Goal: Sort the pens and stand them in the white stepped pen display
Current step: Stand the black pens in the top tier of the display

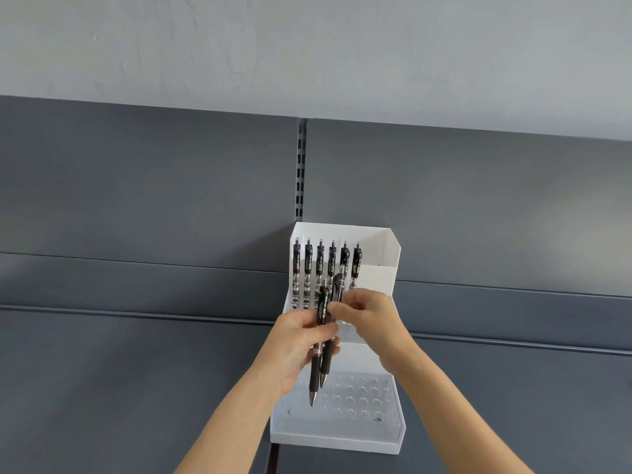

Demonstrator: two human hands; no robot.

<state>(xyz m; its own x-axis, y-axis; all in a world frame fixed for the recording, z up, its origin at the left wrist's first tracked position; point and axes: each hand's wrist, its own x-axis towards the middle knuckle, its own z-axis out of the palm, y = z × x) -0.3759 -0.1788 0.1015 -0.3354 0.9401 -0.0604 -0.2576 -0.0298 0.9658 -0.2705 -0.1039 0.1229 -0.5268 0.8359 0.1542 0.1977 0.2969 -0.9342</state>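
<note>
Your left hand [297,340] grips two pens [315,374] tips-down; your right hand [367,313] pinches one, ready for the display [383,254] just beyond.

Grey shelf [136,388], slotted upright [300,169] btwn back panels, pale wall [307,46].

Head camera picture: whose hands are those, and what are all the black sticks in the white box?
The camera sits on a person's head and looks down, so you see that person's own two hands. The left hand holds two black pens, tips down. The right hand pinches the upper part of one of them. Behind stands the white stepped display on a grey shelf. Six pens already stand in its back row. The round holes nearer you hold no pens.
</note>
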